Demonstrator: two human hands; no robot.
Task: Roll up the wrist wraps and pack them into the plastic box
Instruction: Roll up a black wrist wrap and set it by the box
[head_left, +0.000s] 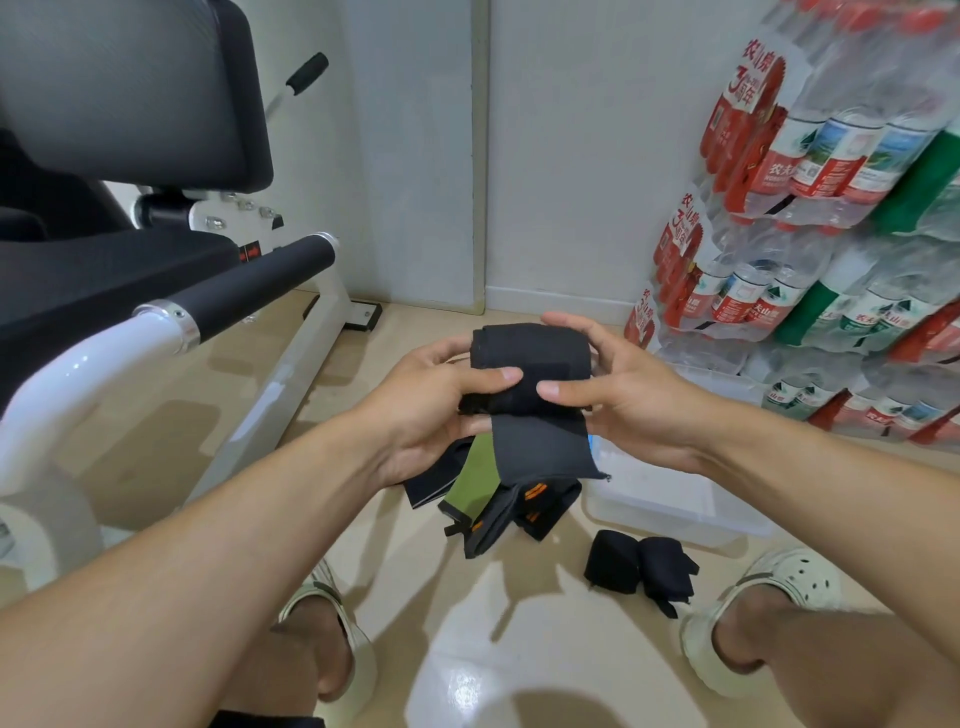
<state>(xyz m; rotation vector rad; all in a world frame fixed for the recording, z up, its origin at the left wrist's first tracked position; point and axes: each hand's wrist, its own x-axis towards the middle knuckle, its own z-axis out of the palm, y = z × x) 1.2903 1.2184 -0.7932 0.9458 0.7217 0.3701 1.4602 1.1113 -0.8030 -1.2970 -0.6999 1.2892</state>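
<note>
A white-framed exercise machine with black pads fills your left side, its black foam roller bar reaching toward the middle of the floor. On your right, shrink-wrapped packs of water bottles with red and green labels are stacked against the wall and crowd the far edge of the clear plastic box, which sits on the beige tiled floor just right of your hands. Your two feet in pale clog sandals frame the lower part of the scene.

Between the box and your left foot lies a loose pile of unrolled wraps: black, grey and one olive-green strip with orange marks, overlapping so that an exact count cannot be told. Two rolled black wraps lie side by side on the floor, touching each other, just in front of the box and outside it.

You hold one black fabric wrist wrap in the air above the pile. Its rolled part lies with its long axis left to right, and a grey tail hangs from it toward the pile. Your left hand grips the roll's left end, thumb pressed on its front. Your right hand grips the right end, thumb pointing inward, the two thumbs nearly meeting.
</note>
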